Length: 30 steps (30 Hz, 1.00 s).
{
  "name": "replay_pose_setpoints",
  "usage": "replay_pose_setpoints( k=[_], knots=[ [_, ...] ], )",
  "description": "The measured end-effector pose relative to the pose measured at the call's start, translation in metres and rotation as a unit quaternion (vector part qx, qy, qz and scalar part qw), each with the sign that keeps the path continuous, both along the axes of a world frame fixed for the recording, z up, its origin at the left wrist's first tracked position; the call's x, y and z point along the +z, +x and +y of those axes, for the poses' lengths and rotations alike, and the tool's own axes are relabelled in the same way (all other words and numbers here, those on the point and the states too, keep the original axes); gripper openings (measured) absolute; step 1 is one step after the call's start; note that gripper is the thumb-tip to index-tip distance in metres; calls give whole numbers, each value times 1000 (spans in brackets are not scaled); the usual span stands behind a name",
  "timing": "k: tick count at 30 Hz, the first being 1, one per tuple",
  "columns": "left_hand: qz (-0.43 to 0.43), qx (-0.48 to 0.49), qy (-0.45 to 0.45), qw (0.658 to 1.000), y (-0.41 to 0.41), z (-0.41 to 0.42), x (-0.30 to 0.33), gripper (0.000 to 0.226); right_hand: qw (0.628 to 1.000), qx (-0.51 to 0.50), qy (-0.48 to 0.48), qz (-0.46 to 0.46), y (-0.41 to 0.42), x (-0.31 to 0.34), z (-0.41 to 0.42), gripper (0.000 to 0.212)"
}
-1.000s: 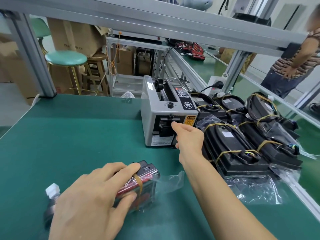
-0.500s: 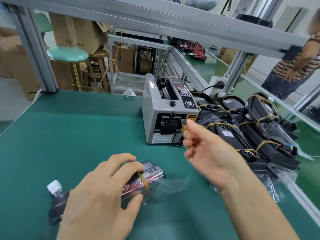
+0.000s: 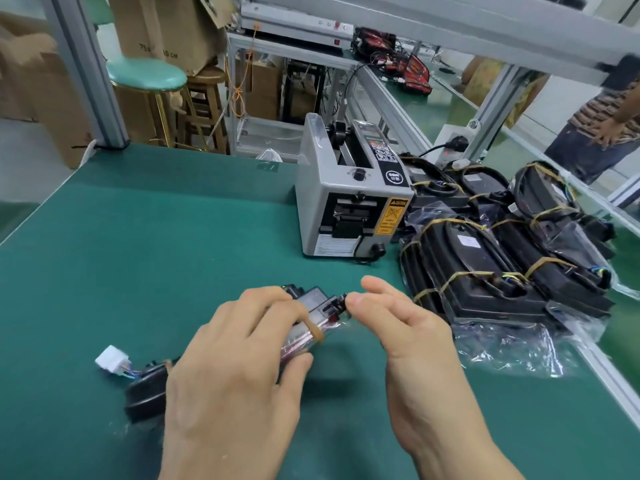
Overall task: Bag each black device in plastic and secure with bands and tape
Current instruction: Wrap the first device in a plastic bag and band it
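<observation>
Working across the green desk, you have broad bare mat to your left and ahead, while the right side is crowded: the grey tape dispenser stands at the far middle, and just beside it the pile of finished bagged devices runs close to the desk's right metal edge, with loose plastic trailing toward that rail. Judging by the layout, you are at the taping step on the current black device, which lies on the mat near you, inside its plastic bag with a rubber band already round it and its white connector sticking out to the left. Your left hand clamps over the device, fingers curled across its top and thumb under its near side. Your right hand has thumb and forefinger pinched together at the device's far end; whether a strip of tape sits between them is too small to tell. Next you likely need to press down the bag's loose end, keeping the left grip firm, then slide the piece rightward without nudging the pile toward the rail.
</observation>
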<state>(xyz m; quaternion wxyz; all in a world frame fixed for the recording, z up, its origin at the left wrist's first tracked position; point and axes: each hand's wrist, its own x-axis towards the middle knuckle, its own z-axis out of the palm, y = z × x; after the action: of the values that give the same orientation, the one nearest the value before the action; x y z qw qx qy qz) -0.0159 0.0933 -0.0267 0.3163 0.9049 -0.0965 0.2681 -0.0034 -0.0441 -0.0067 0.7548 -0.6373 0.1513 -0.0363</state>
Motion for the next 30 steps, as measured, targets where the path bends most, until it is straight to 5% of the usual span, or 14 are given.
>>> replay_pose_setpoints(
  k=[9,25,30],
  knots=[
    [15,-12,54,998,-2,-4,4,55,1000,9,-3,26,5,-4,0,9],
    [17,-18,32,999,-1,-5,4,57,1000,3,-25,-2,6,-5,3,27],
    [-6,-28,48,998,0,-5,3,56,998,-7,-68,-10,6,-6,6,15]
  ],
)
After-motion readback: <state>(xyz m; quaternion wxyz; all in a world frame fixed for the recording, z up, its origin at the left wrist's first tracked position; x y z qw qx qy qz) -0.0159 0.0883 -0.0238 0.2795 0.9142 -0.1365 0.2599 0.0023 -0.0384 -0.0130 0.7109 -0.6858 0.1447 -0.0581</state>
